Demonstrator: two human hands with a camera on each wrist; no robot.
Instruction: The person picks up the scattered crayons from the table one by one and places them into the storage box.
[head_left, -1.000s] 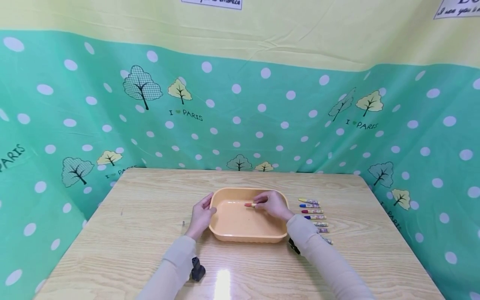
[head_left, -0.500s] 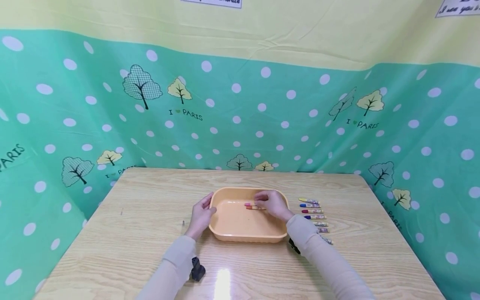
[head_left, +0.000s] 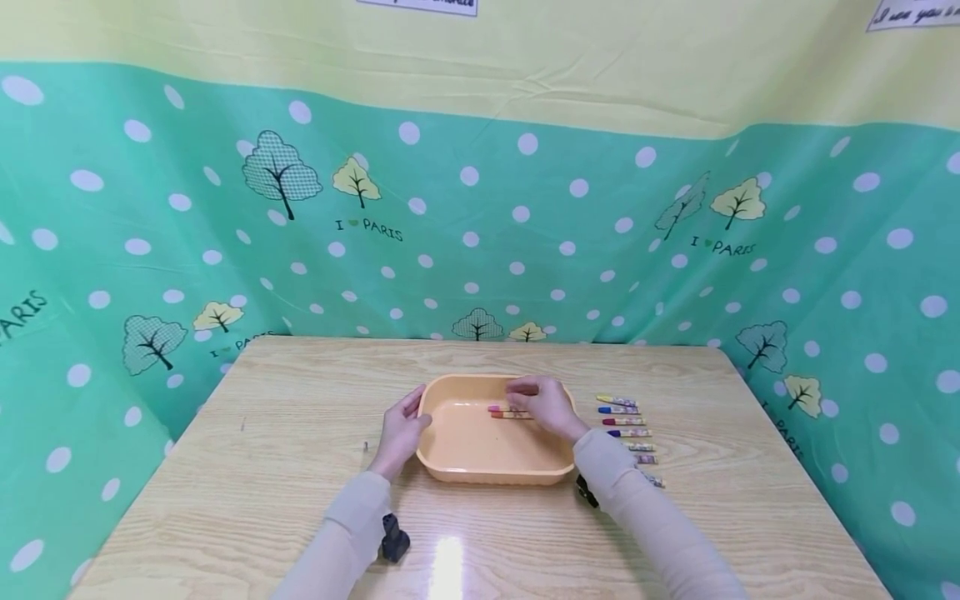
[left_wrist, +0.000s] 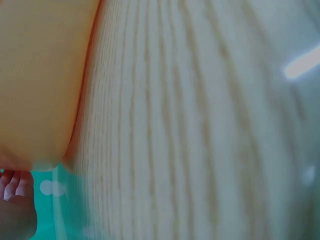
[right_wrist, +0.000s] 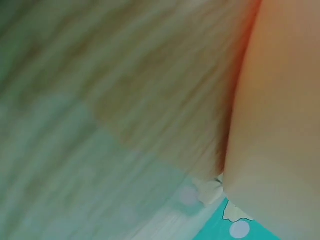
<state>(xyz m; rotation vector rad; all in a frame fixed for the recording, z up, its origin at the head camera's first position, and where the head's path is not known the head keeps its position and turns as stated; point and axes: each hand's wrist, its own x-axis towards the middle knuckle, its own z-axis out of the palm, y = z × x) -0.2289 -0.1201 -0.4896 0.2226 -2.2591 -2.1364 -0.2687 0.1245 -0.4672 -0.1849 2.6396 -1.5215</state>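
A peach plastic tray sits on the wooden table. My left hand grips its left rim, thumb over the edge; in the left wrist view part of that hand shows beside the tray wall. Inside the tray lie a pink-tipped crayon and, just in front of it, an orange-tipped crayon. Over their right ends is my right hand, fingers loosely bent and apparently holding nothing. It hides those ends. The right wrist view shows only the tray's outer wall and blurred table.
Right of the tray, several crayons lie in a column, among them yellow, blue and red ones; my right sleeve partly covers the nearer ones. A patterned green cloth hangs behind the table.
The orange-tipped crayon, between my right fingers a second ago, now lies in front of the pink-tipped one, which has come into view. My right fingers have risen slightly. The left hand stays put.
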